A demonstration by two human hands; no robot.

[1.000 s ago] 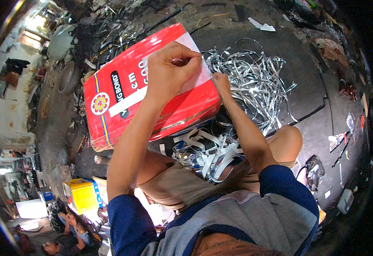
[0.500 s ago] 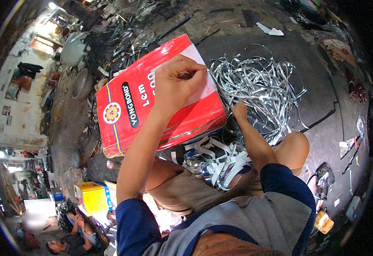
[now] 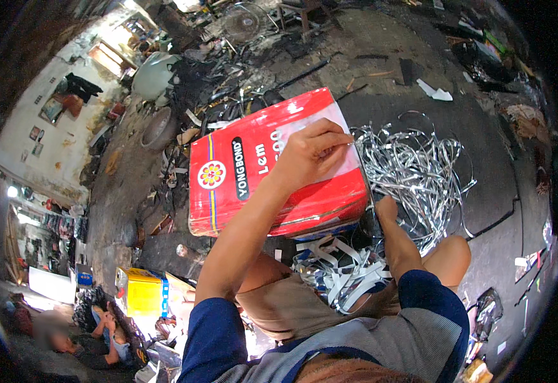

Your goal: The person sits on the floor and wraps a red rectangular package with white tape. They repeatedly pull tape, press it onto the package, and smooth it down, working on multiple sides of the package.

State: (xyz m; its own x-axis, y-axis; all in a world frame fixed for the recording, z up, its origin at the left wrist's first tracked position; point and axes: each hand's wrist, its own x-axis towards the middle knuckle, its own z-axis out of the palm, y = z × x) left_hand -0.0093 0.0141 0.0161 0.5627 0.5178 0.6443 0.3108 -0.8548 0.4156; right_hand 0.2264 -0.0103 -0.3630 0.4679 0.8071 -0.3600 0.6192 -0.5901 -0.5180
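Note:
A large red box [image 3: 221, 210] with a white patch, a blue-yellow stripe and a flower emblem lies in front of me. My left hand [image 3: 311, 155] rests over the white patch. Its thumb and fingers are pinched at the box's right edge, on something too small to make out. Just right of the box spreads a tangled heap of shiny silver strips [image 3: 419, 179]. My right hand [image 3: 386, 209] is low between the box corner and this heap, fingers curled and mostly hidden. Flat white and silver strips [image 3: 343, 271] lie piled by my legs.
A yellow and blue box [image 3: 141, 292] stands at the lower left, near another person [image 3: 103, 335] seated on the floor. Dark scraps and a round basin [image 3: 157, 127] lie beyond the red box. A black plastic bag [image 3: 486, 309] sits at the right.
The view has shifted, so the box, strips and my hands appear lower and farther right. Relative to the box, both hands stay in about the same places.

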